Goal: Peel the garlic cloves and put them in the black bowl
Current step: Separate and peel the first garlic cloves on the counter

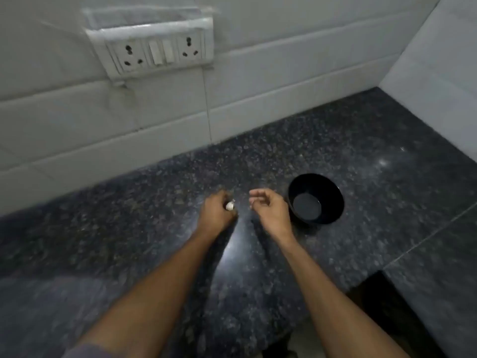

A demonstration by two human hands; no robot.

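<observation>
From the head camera, looking down, a person's two bare forearms are reaching forward over a dark speckled stone counter (348, 140). The left hand (215, 213) is curling its fingers around a small white garlic clove (229, 206), which is showing at the thumb side of the fist with a bit of pale skin sticking up from it; the picture is too blurred to tell whether the clove is peeled. The right hand (269, 209) is hovering just beside the left, apart from it, with its fingers loosely spread and slightly bent, and a tiny pale speck is sitting near its fingertips, too small to tell whether it is being pinched or what it is. The black bowl (316, 198) is standing upright on the counter just to the right of the right hand, close to the wrist, and its inside is looking dark and bare, with only the flat bottom catching some light. Behind the counter a white tiled wall (258, 73) is rising, and on it, up and to the left of the hands, a white socket panel (154, 52) with two outlets and switches between them is hanging, partly wrapped in clear plastic. At the lower right the counter edge is giving way to a dark opening (382, 306).
</observation>
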